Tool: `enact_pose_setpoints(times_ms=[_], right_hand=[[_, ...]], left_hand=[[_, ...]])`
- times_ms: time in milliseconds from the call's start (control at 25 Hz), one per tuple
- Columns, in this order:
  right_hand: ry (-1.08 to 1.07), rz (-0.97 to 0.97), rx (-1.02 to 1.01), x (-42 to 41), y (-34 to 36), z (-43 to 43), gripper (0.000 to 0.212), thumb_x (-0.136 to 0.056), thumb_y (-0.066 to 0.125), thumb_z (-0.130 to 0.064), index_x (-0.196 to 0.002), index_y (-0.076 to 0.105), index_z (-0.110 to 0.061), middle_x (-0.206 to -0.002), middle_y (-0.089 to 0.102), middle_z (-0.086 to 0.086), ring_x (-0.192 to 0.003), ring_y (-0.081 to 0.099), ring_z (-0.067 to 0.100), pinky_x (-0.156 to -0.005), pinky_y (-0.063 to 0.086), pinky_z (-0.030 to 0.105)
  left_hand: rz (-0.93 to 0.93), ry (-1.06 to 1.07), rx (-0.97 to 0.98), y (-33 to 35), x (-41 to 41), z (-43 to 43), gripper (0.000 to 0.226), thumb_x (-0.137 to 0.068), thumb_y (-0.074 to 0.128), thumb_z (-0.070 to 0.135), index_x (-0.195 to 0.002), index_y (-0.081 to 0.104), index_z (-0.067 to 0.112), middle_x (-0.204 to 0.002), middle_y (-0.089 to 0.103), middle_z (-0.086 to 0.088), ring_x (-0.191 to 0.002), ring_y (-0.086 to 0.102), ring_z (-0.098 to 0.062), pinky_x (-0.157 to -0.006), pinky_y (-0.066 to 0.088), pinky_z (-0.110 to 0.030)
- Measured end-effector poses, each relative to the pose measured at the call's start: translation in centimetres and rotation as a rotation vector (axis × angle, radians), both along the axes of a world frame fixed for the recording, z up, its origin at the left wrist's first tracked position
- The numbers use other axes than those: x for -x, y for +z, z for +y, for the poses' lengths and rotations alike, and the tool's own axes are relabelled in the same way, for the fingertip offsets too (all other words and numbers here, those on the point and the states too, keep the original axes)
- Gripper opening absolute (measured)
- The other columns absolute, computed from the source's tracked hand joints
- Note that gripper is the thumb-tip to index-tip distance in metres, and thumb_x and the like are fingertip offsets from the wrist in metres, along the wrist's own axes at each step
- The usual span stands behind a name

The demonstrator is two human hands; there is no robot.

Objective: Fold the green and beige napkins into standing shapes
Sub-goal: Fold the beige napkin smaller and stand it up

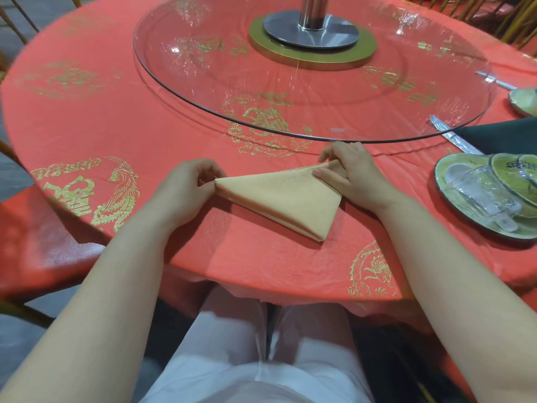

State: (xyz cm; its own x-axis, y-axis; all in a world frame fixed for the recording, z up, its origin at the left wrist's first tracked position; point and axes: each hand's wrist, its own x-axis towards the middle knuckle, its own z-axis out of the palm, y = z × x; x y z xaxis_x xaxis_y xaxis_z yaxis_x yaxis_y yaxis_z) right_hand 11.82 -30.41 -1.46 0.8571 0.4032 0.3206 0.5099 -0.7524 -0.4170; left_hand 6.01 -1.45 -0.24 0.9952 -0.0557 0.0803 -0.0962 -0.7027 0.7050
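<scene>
The left hand [191, 184] pinches the left corner of a beige cloth napkin [284, 199] folded into a triangle. The right hand [348, 170] grips its upper right corner, thumb on top. The napkin lies flat on the red, gold-printed tablecloth [116, 126], near the table's front edge. Beyond it sits a round glass turntable [203, 82]. A dark green cloth [505, 135] lies far right.

beige napkin [279, 199] is showing as matt cloth with a fine woven grain | red tablecloth [116, 135] is lying thin, creased, gold-printed | glass turntable [189, 82] is gleaming smooth and clear | far steel base [334, 33] is shining brushed | right plates [440, 181] are glinting under glossy plastic wrap
</scene>
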Motion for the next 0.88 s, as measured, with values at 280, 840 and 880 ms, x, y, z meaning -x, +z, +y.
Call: enact_pose_setpoints(times_ms=[280, 840, 880], right_hand=[[-0.058, 0.007, 0.075, 0.1, 0.0, 0.2, 0.052, -0.077, 0.044, -0.058, -0.093, 0.058, -0.011, -0.089, 0.049, -0.005, -0.092, 0.042, 0.026, -0.083, 0.030, 0.036], [-0.117, 0.098, 0.083, 0.2, 0.3, 0.6, 0.033, -0.085, 0.057, -0.049, -0.088, 0.059, -0.015, -0.086, 0.046, -0.005, -0.091, 0.032, 0.016, -0.084, 0.026, 0.032], [-0.130, 0.094, 0.087, 0.2, 0.2, 0.6, 0.034, -0.084, 0.057, -0.050, -0.087, 0.058, -0.016, -0.085, 0.045, -0.005, -0.090, 0.032, 0.016, -0.084, 0.025, 0.032]], left_hand=[[0.011, 0.282, 0.022, 1.2, 0.5, -1.4, 0.047, -0.093, 0.028, 0.046, -0.091, 0.063, 0.014, -0.076, 0.064, -0.004, -0.082, 0.059, -0.021, -0.084, 0.041, -0.035], [0.128, -0.051, -0.630, -1.0, 4.3, -12.5, 0.070, -0.088, 0.015, 0.065, -0.146, -0.006, 0.032, -0.156, -0.014, -0.001, -0.139, -0.017, -0.043, -0.107, -0.014, -0.059], [0.148, -0.038, -0.639, -0.9, 4.2, -12.4, 0.071, -0.086, 0.015, 0.067, -0.145, -0.008, 0.036, -0.156, -0.016, -0.002, -0.138, -0.018, -0.045, -0.106, -0.014, -0.061]])
